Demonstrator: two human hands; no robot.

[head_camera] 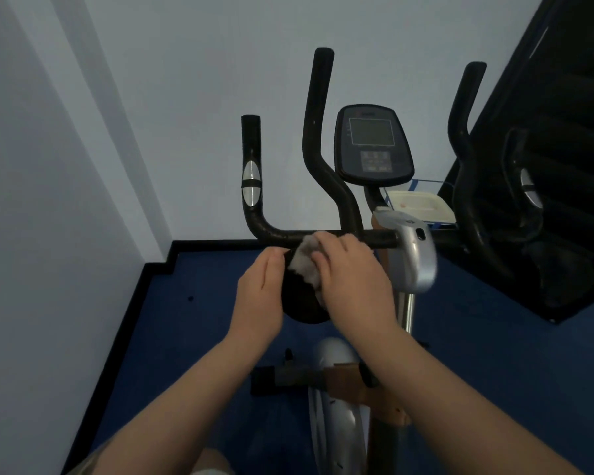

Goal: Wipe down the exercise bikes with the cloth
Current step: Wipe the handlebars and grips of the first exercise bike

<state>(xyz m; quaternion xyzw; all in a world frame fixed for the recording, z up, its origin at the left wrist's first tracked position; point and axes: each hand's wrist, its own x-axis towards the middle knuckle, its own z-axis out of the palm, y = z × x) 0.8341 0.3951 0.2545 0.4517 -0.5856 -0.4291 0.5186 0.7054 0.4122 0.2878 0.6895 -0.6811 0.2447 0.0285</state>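
An exercise bike (pixel 412 255) with black handlebars (pixel 275 233) and a dark console (pixel 372 144) stands in front of me. A pale grey cloth (pixel 304 260) lies bunched just below the horizontal bar, over a round black part (pixel 299 303) of the bike. My right hand (pixel 354 275) grips the cloth, fingers curled over its top edge near the bar. My left hand (pixel 259 293) rests against the left side of the round black part, fingers bent around it beside the cloth.
A white wall runs along the left and back. Blue floor with a black skirting lies below. A large dark machine (pixel 563 166) fills the right side. A white box (pixel 422 205) sits behind the bike.
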